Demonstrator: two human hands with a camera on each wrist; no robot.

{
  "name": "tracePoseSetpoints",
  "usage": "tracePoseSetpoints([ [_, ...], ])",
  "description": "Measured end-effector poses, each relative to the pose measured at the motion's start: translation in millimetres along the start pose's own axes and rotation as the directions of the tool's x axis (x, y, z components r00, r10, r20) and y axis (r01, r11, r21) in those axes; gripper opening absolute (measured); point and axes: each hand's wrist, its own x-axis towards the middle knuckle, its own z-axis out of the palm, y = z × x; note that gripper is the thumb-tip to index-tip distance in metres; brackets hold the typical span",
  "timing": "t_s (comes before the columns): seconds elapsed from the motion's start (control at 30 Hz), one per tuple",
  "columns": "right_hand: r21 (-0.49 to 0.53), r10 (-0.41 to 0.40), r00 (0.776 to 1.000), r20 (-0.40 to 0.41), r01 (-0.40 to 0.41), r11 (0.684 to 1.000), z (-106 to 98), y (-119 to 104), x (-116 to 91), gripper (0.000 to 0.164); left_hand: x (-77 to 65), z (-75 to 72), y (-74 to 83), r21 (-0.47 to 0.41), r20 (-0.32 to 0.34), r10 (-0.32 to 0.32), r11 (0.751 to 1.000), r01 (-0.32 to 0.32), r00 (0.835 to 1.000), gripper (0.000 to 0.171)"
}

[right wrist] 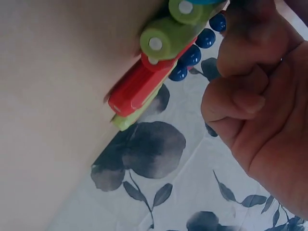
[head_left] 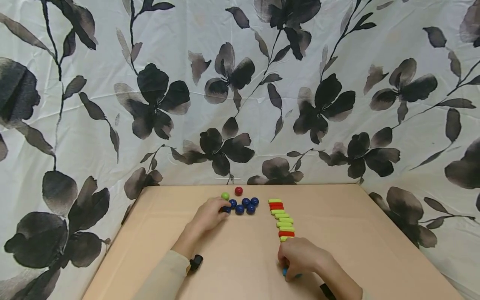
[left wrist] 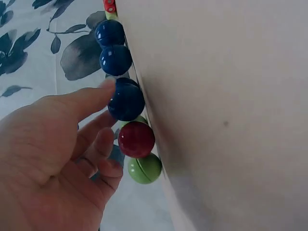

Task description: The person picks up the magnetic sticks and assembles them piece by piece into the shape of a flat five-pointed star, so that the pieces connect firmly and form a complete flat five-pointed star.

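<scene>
In the head view, my left hand [head_left: 211,211] holds a dark blue ball [head_left: 226,209] at the left end of a cluster of several dark blue balls [head_left: 239,209]. The left wrist view shows that hand's thumb and fingertips at a blue ball [left wrist: 126,102]. Behind the cluster sit a green ball [head_left: 225,196] and a red ball [head_left: 238,191]. My right hand [head_left: 301,256] pinches a light blue rod [head_left: 290,273], partly hidden by the fingers. It is at the near end of a column of yellow-green and red rods [head_left: 283,220], whose ends show white discs in the right wrist view.
Everything lies on a light wooden-coloured table [head_left: 168,233]. A white cloth with black flowers [head_left: 262,104] hangs behind it. The rod column runs from near the back edge toward the right hand, to the right of the balls.
</scene>
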Motion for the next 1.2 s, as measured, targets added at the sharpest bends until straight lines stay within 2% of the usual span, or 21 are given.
tracePoseSetpoints([
  [0.2,0.057,-0.073,0.997,-0.016,0.074,0.996,-2,-5,16,0.022,-5.3,-1.6,0.4,0.063,0.045,0.033,0.997,-0.036,0.998,0.033],
  [0.37,0.117,-0.112,0.986,-0.127,0.127,0.985,-17,-12,41,0.017,-14.4,-3.6,0.8,0.071,0.11,0.02,0.997,-0.028,0.994,0.035],
  [0.43,0.14,-0.099,0.981,-0.165,0.123,0.983,-22,-15,53,0.015,-20.5,-4.9,-0.1,0.035,0.149,0.003,0.999,-0.008,0.989,0.034],
  [0.53,0.157,-0.076,0.974,-0.215,0.112,0.981,-24,-19,71,0.014,-31.1,-7.3,-3.8,-0.071,0.2,-0.011,0.997,0.026,0.98,0.034],
  [0.63,0.135,-0.077,0.962,-0.26,0.115,0.984,-21,-24,89,0.02,-39.8,-9.8,-10.4,-0.196,0.22,-0.007,0.979,0.051,0.976,0.033],
  [0.77,0.14,-0.088,0.958,-0.273,0.13,0.982,-13,-35,108,0.025,-47.8,-10.8,-19.2,-0.301,0.227,-0.002,0.951,0.072,0.974,0.032],
  [0.9,0.157,-0.065,0.957,-0.283,0.114,0.981,-5,-48,120,0.021,-51.6,-9.0,-22.3,-0.352,0.22,0.0,0.933,0.079,0.975,0.032],
  [1.07,0.178,-0.017,0.951,-0.309,0.076,0.981,4,-55,128,0.013,-53.6,-8.4,-18.6,-0.385,0.213,0.018,0.92,0.068,0.977,0.03],
  [1.2,0.195,-0.021,0.942,-0.335,0.091,0.977,6,-59,132,0.012,-56.2,-10.9,-16.6,-0.401,0.221,0.002,0.912,0.089,0.975,0.031],
])
